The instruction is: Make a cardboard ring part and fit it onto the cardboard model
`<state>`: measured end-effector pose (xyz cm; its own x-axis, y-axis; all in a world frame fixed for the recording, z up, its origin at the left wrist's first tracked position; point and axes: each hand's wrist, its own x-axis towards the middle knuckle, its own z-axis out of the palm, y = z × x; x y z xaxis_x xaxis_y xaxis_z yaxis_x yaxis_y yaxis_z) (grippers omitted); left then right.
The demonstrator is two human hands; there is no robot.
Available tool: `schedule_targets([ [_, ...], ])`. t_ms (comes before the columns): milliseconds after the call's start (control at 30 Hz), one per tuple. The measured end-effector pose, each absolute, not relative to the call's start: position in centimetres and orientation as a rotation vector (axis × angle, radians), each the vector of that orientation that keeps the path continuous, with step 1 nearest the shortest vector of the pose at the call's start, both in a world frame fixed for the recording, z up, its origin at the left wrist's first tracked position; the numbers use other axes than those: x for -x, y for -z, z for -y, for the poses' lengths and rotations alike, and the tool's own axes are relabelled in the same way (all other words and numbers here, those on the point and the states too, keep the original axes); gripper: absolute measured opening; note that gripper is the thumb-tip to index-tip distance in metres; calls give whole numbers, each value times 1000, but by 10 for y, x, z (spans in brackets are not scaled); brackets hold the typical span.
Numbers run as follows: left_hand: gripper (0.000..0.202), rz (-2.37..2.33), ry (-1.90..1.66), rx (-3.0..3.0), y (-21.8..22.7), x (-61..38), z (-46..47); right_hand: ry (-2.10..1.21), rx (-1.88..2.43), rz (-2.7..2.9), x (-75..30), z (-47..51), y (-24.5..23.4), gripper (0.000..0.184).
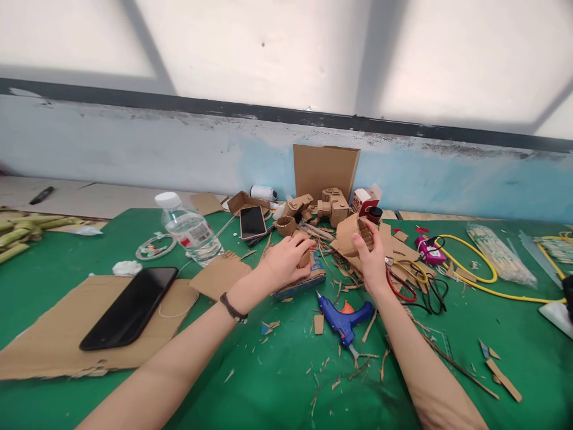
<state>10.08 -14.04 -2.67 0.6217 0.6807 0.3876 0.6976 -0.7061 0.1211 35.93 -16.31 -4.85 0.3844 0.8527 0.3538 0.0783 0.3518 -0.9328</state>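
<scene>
Holds the left arm stretched out on a long slant, from the near left inward, with a dark braided bracelet (233, 307) around the wrist. Holds the left grip (290, 260) low, back of the hand up, with fingers bent over and pinching a small cardboard piece (305, 257) right above a blue-printed cardboard block (304, 285). Cannot tell just where every left fingertip presses, with some hidden behind the piece.

Holds the right arm out from the near right, leaning inward, with the forearm rising steeply to the right grip (369, 245). Turns the right thumb toward the left hand, and pinches a curved cardboard roll (348, 235) by its near edge, between that thumb and the bent fingers. Tilts the roll, with its ribbed hollow facing the right palm.

Leaves a clear gap between both grips, with a blue glue gun (342, 321) lying nearer than either, on the green table (532, 352). Just beyond the left grip, a cardboard ring (286, 226); to its left, a water bottle (192, 233). Beyond the right grip and slightly left, a cardboard model (335, 206); well to its right, a yellow cable (487, 263).
</scene>
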Motion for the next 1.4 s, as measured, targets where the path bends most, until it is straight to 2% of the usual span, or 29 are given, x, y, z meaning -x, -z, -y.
schedule_targets([
  [267,46,1336,337,2798,9,-106,153,-713,1088,1021,-355,164,49,74],
  [400,55,1382,322,2781,5,-106,154,-729,1086,1046,-352,164,51,74],
  [500,75,1353,489,2915,3,-99,150,-717,1095,1102,-350,164,54,79],
  [600,110,1297,910,3035,7,-82,148,-699,1082,1185,-349,165,57,82],
  [667,118,1392,1212,2936,17,-68,150,-683,1065,1232,-349,166,57,84],
  [733,116,1581,1361,2778,31,-57,153,-687,1058,1266,-349,168,55,87],
  [833,104,1723,1357,2763,54,-49,157,-719,1064,1348,-346,173,50,98],
  [967,87,1701,1322,2868,69,-52,155,-729,1031,1518,-333,185,42,109],
  [1100,75,1660,1389,2899,66,-55,152,-756,1024,1615,-318,195,36,112],
  [1233,73,1639,1396,2923,60,-57,155,-775,1002,1590,-322,191,37,104],
  [1400,78,1790,1310,2912,51,-61,161,-756,990,1252,-347,173,45,87],
])
